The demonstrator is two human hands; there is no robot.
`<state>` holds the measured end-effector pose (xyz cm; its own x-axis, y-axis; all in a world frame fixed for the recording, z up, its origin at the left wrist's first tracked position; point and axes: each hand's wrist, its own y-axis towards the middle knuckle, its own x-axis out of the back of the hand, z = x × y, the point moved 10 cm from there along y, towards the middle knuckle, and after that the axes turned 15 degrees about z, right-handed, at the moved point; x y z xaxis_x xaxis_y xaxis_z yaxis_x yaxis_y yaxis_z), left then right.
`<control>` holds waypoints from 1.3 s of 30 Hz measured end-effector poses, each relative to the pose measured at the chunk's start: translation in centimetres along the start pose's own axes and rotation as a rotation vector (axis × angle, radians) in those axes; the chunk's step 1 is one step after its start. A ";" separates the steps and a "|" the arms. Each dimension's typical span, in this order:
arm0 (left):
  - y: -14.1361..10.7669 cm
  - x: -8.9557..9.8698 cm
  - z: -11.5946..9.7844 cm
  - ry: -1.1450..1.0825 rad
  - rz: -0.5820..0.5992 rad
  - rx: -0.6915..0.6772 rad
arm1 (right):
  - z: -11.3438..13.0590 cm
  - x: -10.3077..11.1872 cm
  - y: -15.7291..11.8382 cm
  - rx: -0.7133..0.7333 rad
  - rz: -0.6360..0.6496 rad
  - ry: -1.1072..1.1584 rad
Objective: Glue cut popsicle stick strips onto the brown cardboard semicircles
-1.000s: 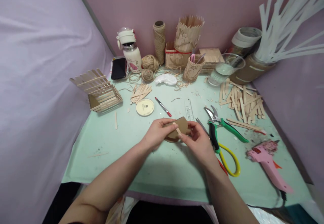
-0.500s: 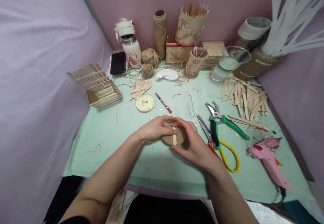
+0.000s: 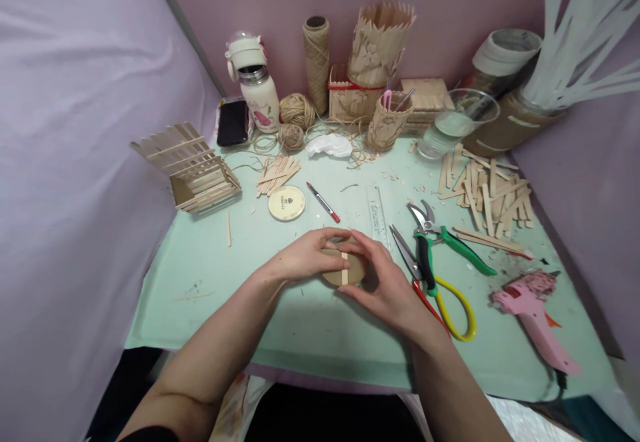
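Gripping brown disc (image 3: pixel 357 270) (likely light, stiff; best held by rim): half-curled left hand (image 3: pixel 307 255), thumb on its wood strip (image 3: pixel 345 277), and right hand (image 3: pixel 384 277), loosely curved around its right edge.

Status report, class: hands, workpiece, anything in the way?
Left hand: thumb on wooden strip across brown piece. Right hand: curled round its edge. Scissors beside right hand, not blocking.
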<state>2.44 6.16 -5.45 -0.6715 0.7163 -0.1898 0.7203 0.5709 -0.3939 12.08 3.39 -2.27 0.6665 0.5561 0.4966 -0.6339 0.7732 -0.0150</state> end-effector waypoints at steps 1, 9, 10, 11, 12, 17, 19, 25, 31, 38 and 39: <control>0.0 0.0 0.0 -0.002 -0.004 0.004 | 0.0 0.0 0.0 0.000 -0.003 -0.001; 0.0 0.5 0.2 0.035 -0.043 0.013 | 0.2 0.1 0.1 -0.003 -0.007 0.013; -0.1 0.7 0.3 0.042 -0.059 0.021 | 0.2 0.1 0.0 -0.004 -0.007 0.020; -0.1 0.9 0.4 0.043 -0.074 0.031 | 0.2 0.2 0.0 -0.004 -0.010 0.028; -0.2 1.1 0.6 0.038 -0.087 0.042 | 0.2 0.2 0.0 -0.003 -0.015 0.034; -0.3 1.3 1.1 0.005 -0.080 0.075 | 0.3 0.3 -0.1 0.025 -0.043 0.057; -0.3 1.2 1.1 0.006 -0.076 0.080 | 0.2 0.1 -0.1 0.036 -0.041 0.076; 0.0 0.6 1.1 -0.066 -0.024 0.061 | 0.1 0.0 -0.1 0.031 -0.034 0.088; 0.2 0.5 1.1 -0.078 0.000 0.025 | 0.0 -0.1 -0.2 0.019 -0.015 0.081; 0.3 0.1 1.1 -0.206 0.039 -0.003 | -0.1 -0.2 -0.1 0.011 -0.001 0.059; 0.3 0.0 1.1 -0.215 0.046 -0.006 | -0.2 -0.2 -0.1 0.008 0.001 0.062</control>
<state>2.45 5.95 -6.54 -0.6590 0.6400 -0.3951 0.7517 0.5425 -0.3749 12.10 3.24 -2.53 0.6884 0.5750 0.4421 -0.6378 0.7701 -0.0085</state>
